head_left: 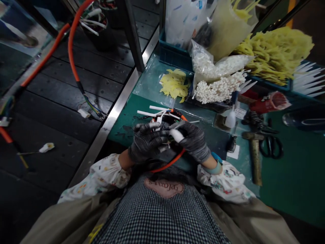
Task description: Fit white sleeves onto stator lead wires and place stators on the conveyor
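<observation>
A wire harness (175, 114) with an orange cable, black wrapping and several white sleeves lies at the green table's near edge. My left hand (146, 142), in a grey knit glove, has its fingers closed at the harness's near side. My right hand (194, 139), also gloved, pinches beside it. A thin pale strip (191, 122) sticks out from the right fingers. The right thumb shows a smooth white covering (176, 135). Both hands almost meet over the wires and hide the part between the fingertips. The orange cable loops below them toward my apron.
Yellow tags (175, 84) and a bag of small white parts (218, 81) sit behind the harness. To the right lie a hammer (256, 159), scissors (271, 146) and a white-tipped bottle (230, 118). Orange cables (72, 51) hang at left over the dark floor.
</observation>
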Demonstrator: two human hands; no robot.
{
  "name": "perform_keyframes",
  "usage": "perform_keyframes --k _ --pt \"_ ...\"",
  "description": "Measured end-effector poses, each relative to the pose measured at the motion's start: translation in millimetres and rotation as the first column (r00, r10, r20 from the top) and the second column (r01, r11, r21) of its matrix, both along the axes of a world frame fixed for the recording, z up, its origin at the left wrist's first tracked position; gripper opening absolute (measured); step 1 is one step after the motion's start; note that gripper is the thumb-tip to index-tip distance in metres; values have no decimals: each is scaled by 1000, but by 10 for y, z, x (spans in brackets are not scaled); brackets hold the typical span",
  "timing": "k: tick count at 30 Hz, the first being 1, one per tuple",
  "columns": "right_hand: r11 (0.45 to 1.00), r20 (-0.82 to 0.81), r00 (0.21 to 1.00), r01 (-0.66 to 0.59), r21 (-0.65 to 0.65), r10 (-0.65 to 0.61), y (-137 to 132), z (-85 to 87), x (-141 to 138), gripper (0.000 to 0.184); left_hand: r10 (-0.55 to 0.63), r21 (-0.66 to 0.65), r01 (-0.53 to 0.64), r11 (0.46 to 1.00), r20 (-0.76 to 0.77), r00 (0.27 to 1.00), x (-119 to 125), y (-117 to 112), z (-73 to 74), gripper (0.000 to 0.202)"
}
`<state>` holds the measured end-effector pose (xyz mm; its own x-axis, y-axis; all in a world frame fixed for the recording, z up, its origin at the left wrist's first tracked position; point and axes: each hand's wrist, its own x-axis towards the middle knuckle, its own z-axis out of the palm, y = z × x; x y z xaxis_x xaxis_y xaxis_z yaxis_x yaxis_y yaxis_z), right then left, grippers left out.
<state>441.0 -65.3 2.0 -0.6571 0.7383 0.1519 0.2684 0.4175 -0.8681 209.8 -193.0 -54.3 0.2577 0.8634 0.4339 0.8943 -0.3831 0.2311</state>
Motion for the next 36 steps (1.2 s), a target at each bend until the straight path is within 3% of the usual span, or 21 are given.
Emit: perform_keyframes --k 3,5,9,13,17,21,25,26,30,32,34,36 --pt "978 -132 988 -100 -182 76 52 44 38 27 9 -35 -10 999 -23 1000 -2 1 3 26" --pt "959 -141 981 -167 -229 137 76 81 58 23 19 -36 -20 999 -32 999 10 1 12 22" --pt "971 -114 991 -87 -224 63 59 97 51 17 53 -11 -53 999 -46 998 42 -1 31 15" --pt "979 -142 989 -73 -191 46 24 60 28 13 22 -64 -27 998 -79 997 11 1 42 23" --pt "987 -169 974 -157 -29 150 17 -79 82 14 -2 33 5 999 -88 996 -17 29 83 20" --pt "923 -119 944 -265 279 307 -43 -291 214 18 -34 109 33 993 8 999 21 69 131 27" --pt "963 -39 975 -211 169 220 -126 -375 335 13 -46 126 38 991 60 997 47 89 136 20" --pt "955 -55 970 -223 196 238 -138 -369 346 10 -50 125 41 991 66 997 49 88 133 18" --pt "818 -186 878 -308 486 441 -166 -310 191 19 -10 58 7 998 48 999 64 71 108 24" --pt "856 -284 889 -193 480 360 -183 -285 -19 21 36 27 -37 999 42 998 78 68 76 27" --pt "913 -382 914 35 407 135 -192 -266 -248 21 40 56 -43 997 71 997 95 65 38 25" --pt "916 -423 901 243 320 -91 -168 -244 -383 19 19 109 -28 994 90 996 116 40 7 26"
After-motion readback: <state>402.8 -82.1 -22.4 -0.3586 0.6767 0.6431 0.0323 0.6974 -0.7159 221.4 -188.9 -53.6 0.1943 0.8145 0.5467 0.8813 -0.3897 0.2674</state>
